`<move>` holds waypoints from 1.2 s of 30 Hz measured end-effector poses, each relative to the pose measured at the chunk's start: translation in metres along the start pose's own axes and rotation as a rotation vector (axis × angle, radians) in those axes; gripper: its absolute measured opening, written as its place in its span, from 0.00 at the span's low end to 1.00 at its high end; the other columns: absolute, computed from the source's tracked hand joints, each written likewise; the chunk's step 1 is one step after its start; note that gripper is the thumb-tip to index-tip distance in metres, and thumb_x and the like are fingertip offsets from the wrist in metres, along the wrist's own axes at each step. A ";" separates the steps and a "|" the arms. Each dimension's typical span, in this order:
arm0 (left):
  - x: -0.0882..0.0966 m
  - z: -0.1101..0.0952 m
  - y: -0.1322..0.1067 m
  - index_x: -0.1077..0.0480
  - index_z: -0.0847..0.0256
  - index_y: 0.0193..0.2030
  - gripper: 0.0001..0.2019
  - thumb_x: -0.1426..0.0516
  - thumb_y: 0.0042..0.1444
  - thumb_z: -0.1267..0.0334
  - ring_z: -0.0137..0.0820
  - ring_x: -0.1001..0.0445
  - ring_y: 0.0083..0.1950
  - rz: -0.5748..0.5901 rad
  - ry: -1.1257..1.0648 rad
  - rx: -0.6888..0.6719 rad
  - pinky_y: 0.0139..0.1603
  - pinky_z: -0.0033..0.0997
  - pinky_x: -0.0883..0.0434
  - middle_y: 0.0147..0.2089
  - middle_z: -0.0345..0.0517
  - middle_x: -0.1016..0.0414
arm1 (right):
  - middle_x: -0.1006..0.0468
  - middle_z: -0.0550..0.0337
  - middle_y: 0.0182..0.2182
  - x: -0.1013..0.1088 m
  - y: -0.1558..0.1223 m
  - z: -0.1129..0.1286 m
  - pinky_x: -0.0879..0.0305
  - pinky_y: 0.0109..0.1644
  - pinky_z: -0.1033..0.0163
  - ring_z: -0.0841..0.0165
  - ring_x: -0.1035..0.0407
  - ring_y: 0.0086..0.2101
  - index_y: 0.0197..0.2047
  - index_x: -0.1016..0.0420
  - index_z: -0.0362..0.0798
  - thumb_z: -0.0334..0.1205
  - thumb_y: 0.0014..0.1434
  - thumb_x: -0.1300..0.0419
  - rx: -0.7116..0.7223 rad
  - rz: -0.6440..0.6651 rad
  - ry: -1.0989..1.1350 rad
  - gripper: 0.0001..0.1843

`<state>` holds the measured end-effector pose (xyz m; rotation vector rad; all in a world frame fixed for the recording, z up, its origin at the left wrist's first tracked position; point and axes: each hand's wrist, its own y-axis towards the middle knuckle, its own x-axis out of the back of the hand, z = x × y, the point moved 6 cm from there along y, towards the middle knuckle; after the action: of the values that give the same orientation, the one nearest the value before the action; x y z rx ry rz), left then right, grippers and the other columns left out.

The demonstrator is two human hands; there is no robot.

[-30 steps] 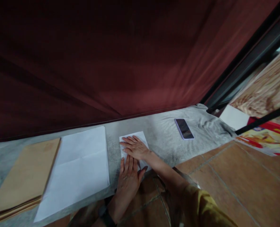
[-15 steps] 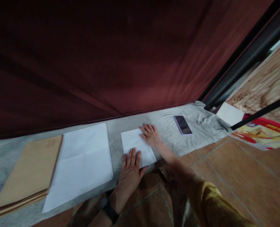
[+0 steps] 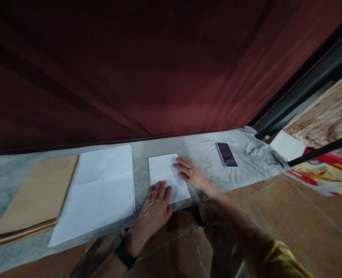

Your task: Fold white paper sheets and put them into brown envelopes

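Observation:
A small white sheet of paper (image 3: 162, 168), seemingly folded, lies flat on the grey cloth (image 3: 142, 162). My left hand (image 3: 157, 204) rests with stretched fingers on its lower left part; a dark watch is on that wrist. Against the sheet's right edge, my right hand (image 3: 189, 172) lies with extended fingers touching the upper right part. To the left is a stack of larger white paper (image 3: 101, 193) with a crease across it. Beside that stack sit several brown envelopes or kraft sheets (image 3: 40, 193).
A phone (image 3: 227, 155) in a light purple case lies on the cloth to the right. Behind the narrow surface hangs a dark red curtain (image 3: 159, 77). Dark metal bars (image 3: 300, 85) and a red and yellow printed box or sheet (image 3: 327, 170) stand at right, above brown floor tiles (image 3: 304, 216).
My right hand has shifted slightly right and down toward the small sheet's right edge, uncovering its top corner. My left hand stays on the lower left. The camera view has tilted a little.

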<state>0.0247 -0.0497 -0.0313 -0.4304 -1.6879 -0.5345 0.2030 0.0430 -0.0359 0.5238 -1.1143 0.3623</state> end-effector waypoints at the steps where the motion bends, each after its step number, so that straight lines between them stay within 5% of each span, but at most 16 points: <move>1: 0.001 0.001 -0.001 0.34 0.61 0.66 0.29 0.44 0.56 0.66 0.49 0.41 0.73 0.006 -0.005 -0.003 0.72 0.54 0.42 0.71 0.59 0.36 | 0.42 0.55 0.72 0.001 -0.003 0.003 0.48 0.74 0.47 0.63 0.48 0.70 0.67 0.32 0.50 0.36 0.68 0.47 0.027 0.013 0.014 0.25; 7: 0.006 0.004 -0.001 0.33 0.58 0.66 0.29 0.46 0.55 0.70 0.46 0.40 0.73 0.047 -0.041 -0.033 0.73 0.52 0.43 0.72 0.54 0.36 | 0.34 0.56 0.68 0.007 -0.017 0.014 0.46 0.74 0.52 0.66 0.42 0.68 0.65 0.29 0.49 0.33 0.68 0.47 0.080 0.087 0.109 0.24; 14: 0.020 0.023 0.007 0.27 0.57 0.61 0.25 0.44 0.55 0.70 0.41 0.31 0.68 0.076 -0.205 0.028 0.70 0.45 0.36 0.66 0.52 0.28 | 0.36 0.58 0.69 0.013 -0.028 0.001 0.46 0.73 0.53 0.65 0.44 0.68 0.64 0.27 0.53 0.25 0.60 0.44 0.031 0.246 0.285 0.30; 19: 0.020 0.053 0.016 0.22 0.57 0.51 0.17 0.48 0.63 0.58 0.40 0.21 0.55 0.052 -0.449 0.192 0.58 0.40 0.27 0.55 0.49 0.19 | 0.39 0.56 0.70 0.016 -0.031 0.003 0.55 0.74 0.47 0.60 0.48 0.70 0.62 0.26 0.55 0.35 0.60 0.34 0.049 0.365 0.432 0.27; 23: 0.016 0.078 0.023 0.20 0.58 0.43 0.18 0.46 0.60 0.50 0.39 0.19 0.42 -0.048 -0.622 0.424 0.42 0.34 0.25 0.41 0.47 0.16 | 0.23 0.55 0.58 0.014 -0.022 -0.003 0.41 0.67 0.52 0.61 0.34 0.60 0.48 0.17 0.51 0.43 0.67 0.41 -0.090 0.243 0.566 0.13; 26: 0.010 0.091 0.027 0.21 0.60 0.37 0.18 0.43 0.56 0.48 0.37 0.23 0.34 -0.108 -0.737 0.586 0.33 0.31 0.30 0.32 0.44 0.19 | 0.18 0.57 0.41 0.006 -0.015 -0.013 0.31 0.52 0.59 0.64 0.27 0.45 0.38 0.18 0.48 0.45 0.69 0.45 -0.246 0.144 0.583 0.16; 31: 0.006 0.102 0.034 0.25 0.60 0.31 0.14 0.42 0.53 0.50 0.31 0.28 0.30 -0.180 -0.819 0.676 0.30 0.28 0.35 0.27 0.38 0.25 | 0.21 0.60 0.35 0.001 -0.005 -0.016 0.34 0.44 0.64 0.68 0.29 0.37 0.37 0.20 0.48 0.42 0.67 0.45 -0.397 0.052 0.473 0.13; 36: 0.001 0.103 0.039 0.25 0.60 0.36 0.10 0.44 0.57 0.57 0.33 0.26 0.34 -0.185 -0.767 0.663 0.35 0.30 0.33 0.31 0.41 0.22 | 0.20 0.58 0.34 -0.002 0.001 -0.013 0.36 0.41 0.65 0.68 0.27 0.37 0.37 0.20 0.47 0.44 0.69 0.48 -0.504 -0.006 0.427 0.17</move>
<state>-0.0368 0.0409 -0.0402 0.0303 -2.5216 0.1179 0.2119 0.0508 -0.0417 -0.0016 -0.7479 0.1639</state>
